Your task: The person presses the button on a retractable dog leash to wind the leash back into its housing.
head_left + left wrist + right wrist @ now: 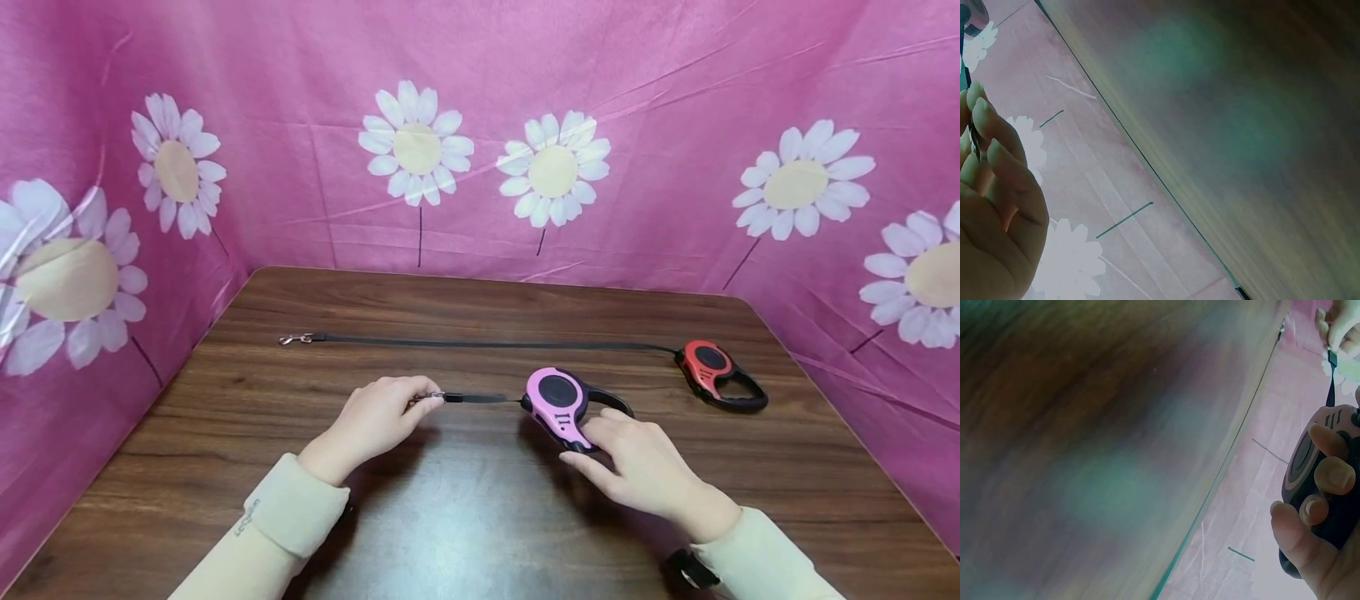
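Observation:
My right hand (pixel 641 462) grips the black handle of a pink retractable dog leash (pixel 558 396), its fingers curled through the loop. In the right wrist view those fingers (pixel 1334 475) wrap around the casing. A short black strap (pixel 480 398) comes out of the casing toward the left. At the strap's end, my left hand (pixel 382 417) pinches the metal clip between thumb and fingers, which hide most of it. The left wrist view has a sliver of this metal clip (pixel 975 145) between the fingertips.
Farther back on the brown wooden table (pixel 247 450), a red retractable leash (pixel 712 360) lies at the right. Its black strap (pixel 487 342) stretches left across the table to a metal clip (pixel 296 339). Pink cloth (pixel 300 167) with white daisies hangs around the table.

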The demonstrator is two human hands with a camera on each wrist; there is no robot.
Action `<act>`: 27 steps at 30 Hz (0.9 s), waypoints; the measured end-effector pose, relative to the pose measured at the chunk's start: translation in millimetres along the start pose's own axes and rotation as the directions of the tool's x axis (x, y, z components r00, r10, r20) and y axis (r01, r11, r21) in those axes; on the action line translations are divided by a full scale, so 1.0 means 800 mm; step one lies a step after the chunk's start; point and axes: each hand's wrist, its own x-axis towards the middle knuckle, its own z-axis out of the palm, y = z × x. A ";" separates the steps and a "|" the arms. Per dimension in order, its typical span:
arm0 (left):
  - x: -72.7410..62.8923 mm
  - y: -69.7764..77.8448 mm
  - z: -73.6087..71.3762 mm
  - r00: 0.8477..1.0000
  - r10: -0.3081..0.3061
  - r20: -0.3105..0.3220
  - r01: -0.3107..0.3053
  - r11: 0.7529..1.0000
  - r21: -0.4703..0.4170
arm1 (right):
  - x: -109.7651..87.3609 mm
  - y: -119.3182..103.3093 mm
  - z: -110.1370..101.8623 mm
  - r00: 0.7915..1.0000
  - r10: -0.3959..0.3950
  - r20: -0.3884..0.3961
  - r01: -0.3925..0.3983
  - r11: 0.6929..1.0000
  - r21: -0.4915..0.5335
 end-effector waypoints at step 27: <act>0.004 0.013 0.008 1.000 0.029 -0.003 -0.029 1.000 -0.001 | 0.015 -0.012 0.007 0.999 -0.031 -0.010 0.031 0.999 0.020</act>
